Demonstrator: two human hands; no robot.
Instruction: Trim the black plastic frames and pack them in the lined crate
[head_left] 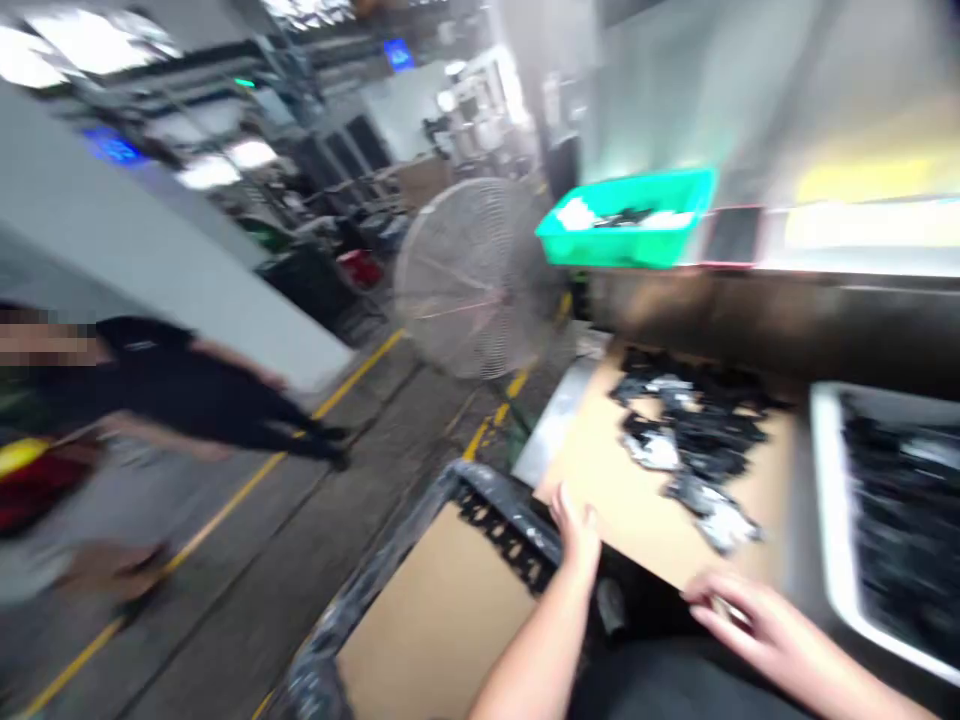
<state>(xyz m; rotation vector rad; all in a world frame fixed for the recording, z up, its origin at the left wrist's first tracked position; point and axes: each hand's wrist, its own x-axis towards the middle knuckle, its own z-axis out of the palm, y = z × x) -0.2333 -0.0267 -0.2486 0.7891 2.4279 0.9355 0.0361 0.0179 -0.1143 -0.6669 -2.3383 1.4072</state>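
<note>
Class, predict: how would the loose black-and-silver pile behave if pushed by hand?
The pile looks light and would probably spread, since its pieces lie loose and flat on the cardboard. The shiny silver bits may slide easily.

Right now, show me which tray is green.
The green tray, the farthest away. The tray at right has a white rim, and the tray at lower left a dark rim.

Bright overhead lights (90, 50) flare white across the ceiling, and glare bleaches the wall (862, 200) at right. Motion blur smears the whole view, even the fingers (724, 600), and the wide lens bends the floor (225, 560) near the edges. Shadows look soft.
</note>
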